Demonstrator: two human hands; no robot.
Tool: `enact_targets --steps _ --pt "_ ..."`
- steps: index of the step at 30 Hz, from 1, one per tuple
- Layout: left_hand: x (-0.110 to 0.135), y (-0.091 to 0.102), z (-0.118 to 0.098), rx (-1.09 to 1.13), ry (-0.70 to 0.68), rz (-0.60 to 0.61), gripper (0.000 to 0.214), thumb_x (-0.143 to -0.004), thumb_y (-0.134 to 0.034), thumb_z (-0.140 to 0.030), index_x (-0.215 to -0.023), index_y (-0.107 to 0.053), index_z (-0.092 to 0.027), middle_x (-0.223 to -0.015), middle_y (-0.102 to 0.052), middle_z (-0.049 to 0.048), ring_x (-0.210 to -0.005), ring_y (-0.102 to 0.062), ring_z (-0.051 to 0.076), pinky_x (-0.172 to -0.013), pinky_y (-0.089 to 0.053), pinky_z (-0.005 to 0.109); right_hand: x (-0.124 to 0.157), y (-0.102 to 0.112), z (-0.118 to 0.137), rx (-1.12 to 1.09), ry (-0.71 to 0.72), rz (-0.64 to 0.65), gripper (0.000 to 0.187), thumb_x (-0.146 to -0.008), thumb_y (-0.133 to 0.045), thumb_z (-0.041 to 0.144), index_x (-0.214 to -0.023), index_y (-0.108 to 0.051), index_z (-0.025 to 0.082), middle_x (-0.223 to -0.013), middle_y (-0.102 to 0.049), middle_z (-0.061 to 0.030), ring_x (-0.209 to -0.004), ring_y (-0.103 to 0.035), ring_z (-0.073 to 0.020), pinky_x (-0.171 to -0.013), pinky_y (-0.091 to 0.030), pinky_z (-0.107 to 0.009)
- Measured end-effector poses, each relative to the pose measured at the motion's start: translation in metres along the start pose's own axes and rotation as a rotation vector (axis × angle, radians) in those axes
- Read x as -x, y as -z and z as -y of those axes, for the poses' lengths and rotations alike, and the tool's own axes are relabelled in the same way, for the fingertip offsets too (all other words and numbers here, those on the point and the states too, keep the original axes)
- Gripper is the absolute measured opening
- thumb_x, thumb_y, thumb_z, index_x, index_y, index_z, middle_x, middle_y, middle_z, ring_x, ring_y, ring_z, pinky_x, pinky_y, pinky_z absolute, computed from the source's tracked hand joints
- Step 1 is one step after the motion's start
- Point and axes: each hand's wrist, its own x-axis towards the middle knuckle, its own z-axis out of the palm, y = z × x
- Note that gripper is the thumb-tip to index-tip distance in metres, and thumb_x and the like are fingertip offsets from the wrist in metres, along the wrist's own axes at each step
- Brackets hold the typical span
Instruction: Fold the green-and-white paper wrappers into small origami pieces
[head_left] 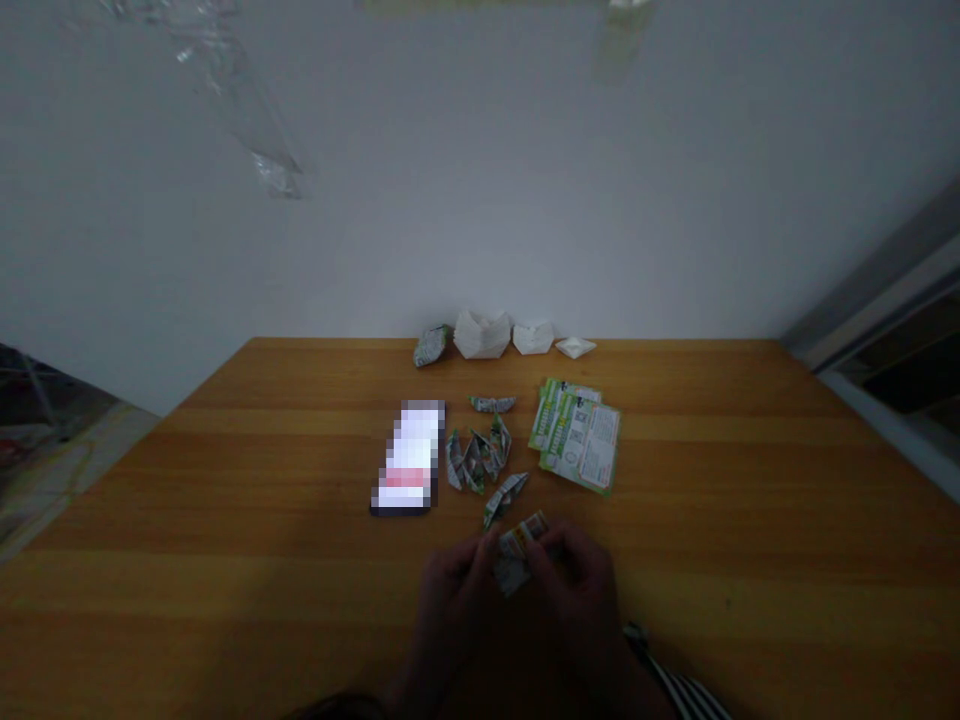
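Both my hands meet at the near edge of the wooden table (225,560), pinching one small printed paper piece (519,553) between them. My left hand (457,590) grips its left side with curled fingers. My right hand (574,585) holds its right side, fingers closed on it. Just beyond the piece lies a folded paper boat (504,497). Further on sits a cluster of several folded printed boats (477,457), with one more (493,404) behind them.
A phone (410,458) with a lit screen lies left of the boats. A stack of green printed leaflets (577,435) lies to the right. White folded paper shapes (482,334) and a printed one (431,346) line the far edge by the wall.
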Motion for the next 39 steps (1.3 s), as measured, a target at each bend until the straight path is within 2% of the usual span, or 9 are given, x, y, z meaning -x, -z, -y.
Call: enact_targets --steps 5,12,17,22,26,29,32,36,39 --pt "0.0 -0.001 0.002 0.019 0.037 -0.008 0.041 -0.083 -0.055 -0.044 -0.059 -0.064 -0.012 -0.054 -0.054 -0.0004 -0.053 -0.046 0.013 -0.049 -0.037 0.02 0.0 0.0 -0.001 0.01 -0.029 0.018 0.021 -0.084 -0.058 0.032 -0.069 -0.056 0.017 -0.066 -0.059 -0.0005 -0.064 -0.057 -0.016 -0.06 -0.045 -0.025" --pt "0.001 -0.002 0.0 0.086 0.1 -0.014 0.042 -0.079 -0.058 -0.049 -0.059 -0.066 -0.012 -0.055 -0.057 -0.0001 -0.052 -0.047 0.013 -0.048 -0.038 0.02 -0.001 -0.002 0.0 -0.086 -0.07 0.032 0.02 -0.081 -0.062 0.032 -0.069 -0.054 0.018 -0.066 -0.057 0.0012 -0.061 -0.055 -0.0145 -0.057 -0.044 -0.024" --pt "0.002 -0.003 -0.005 0.076 0.087 -0.038 0.043 -0.076 -0.06 -0.051 -0.059 -0.068 -0.012 -0.056 -0.06 0.0006 -0.053 -0.05 0.014 -0.049 -0.039 0.02 0.0 -0.002 0.001 -0.129 -0.049 0.025 0.019 -0.08 -0.062 0.029 -0.067 -0.054 0.019 -0.068 -0.059 0.0002 -0.063 -0.056 -0.0152 -0.059 -0.046 -0.024" --pt "0.002 -0.002 0.001 0.045 0.051 -0.061 0.042 -0.078 -0.059 -0.049 -0.06 -0.068 -0.012 -0.055 -0.059 0.0007 -0.053 -0.05 0.015 -0.049 -0.04 0.021 0.0 -0.002 0.004 -0.115 -0.02 0.006 0.018 -0.08 -0.063 0.028 -0.067 -0.056 0.019 -0.071 -0.06 -0.0002 -0.067 -0.058 -0.0158 -0.063 -0.047 -0.026" --pt "0.002 0.0 0.005 0.017 0.031 -0.059 0.041 -0.08 -0.057 -0.046 -0.062 -0.068 -0.012 -0.057 -0.061 0.0011 -0.055 -0.052 0.015 -0.05 -0.041 0.02 0.001 -0.004 0.004 -0.177 -0.084 -0.016 0.014 -0.078 -0.065 0.029 -0.076 -0.055 0.02 -0.073 -0.061 0.0 -0.07 -0.06 -0.017 -0.064 -0.049 -0.026" --pt "0.003 0.0 0.003 -0.003 0.021 -0.083 0.04 -0.081 -0.056 -0.044 -0.062 -0.069 -0.012 -0.058 -0.063 0.0016 -0.056 -0.054 0.016 -0.05 -0.042 0.02 0.0 -0.005 0.004 -0.341 -0.18 -0.021 0.033 -0.075 -0.069 0.031 -0.099 -0.047 0.022 -0.08 -0.067 -0.001 -0.073 -0.066 -0.0194 -0.064 -0.053 -0.028" --pt "0.003 0.001 0.0 -0.03 -0.004 -0.085 0.038 -0.082 -0.055 -0.042 -0.065 -0.071 -0.012 -0.061 -0.066 0.0023 -0.059 -0.058 0.018 -0.053 -0.044 0.021 -0.003 -0.005 0.008 -0.465 -0.27 0.042 0.053 -0.074 -0.071 0.033 -0.114 -0.038 0.023 -0.076 -0.071 -0.001 -0.067 -0.068 -0.0204 -0.06 -0.054 -0.029" --pt "0.003 0.002 -0.005 -0.058 -0.013 -0.066 0.035 -0.082 -0.055 -0.041 -0.076 -0.075 -0.013 -0.065 -0.07 0.0034 -0.065 -0.062 0.021 -0.057 -0.046 0.023 -0.005 -0.004 0.014 -0.536 -0.348 0.086 0.064 -0.068 -0.076 0.034 -0.119 -0.041 0.02 -0.066 -0.072 0.0002 -0.06 -0.069 -0.0208 -0.057 -0.054 -0.029" --pt "0.004 0.002 -0.006 -0.038 0.0 -0.052 0.033 -0.081 -0.056 -0.04 -0.08 -0.076 -0.013 -0.066 -0.07 0.0032 -0.067 -0.062 0.021 -0.058 -0.047 0.023 -0.006 -0.004 0.016 -0.534 -0.379 0.071 0.067 -0.064 -0.079 0.033 -0.12 -0.043 0.018 -0.066 -0.073 -0.0008 -0.058 -0.07 -0.0212 -0.057 -0.055 -0.03"
